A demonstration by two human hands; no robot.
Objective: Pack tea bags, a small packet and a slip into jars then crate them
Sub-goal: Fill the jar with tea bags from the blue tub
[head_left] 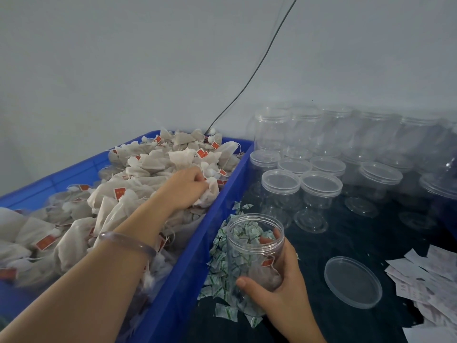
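A blue crate (223, 201) on the left is heaped with white tea bags (148, 167) bearing red tags. My left hand (185, 188) reaches into the heap and its curled fingers grip a tea bag (209, 194) near the crate's right wall. My right hand (277, 283) holds an open clear jar (254, 246) upright on the dark table, thumb in front, fingers behind. A tea bag with a red tag lies inside the jar. Small green-and-white packets (220, 273) are piled between crate and jar. White paper slips (430, 276) lie at the right edge.
Several empty clear jars (319, 186) with lids stand in rows at the back right. A loose clear lid (352, 282) lies flat on the dark table right of my hand. A black cable (247, 82) runs up the grey wall behind the crate.
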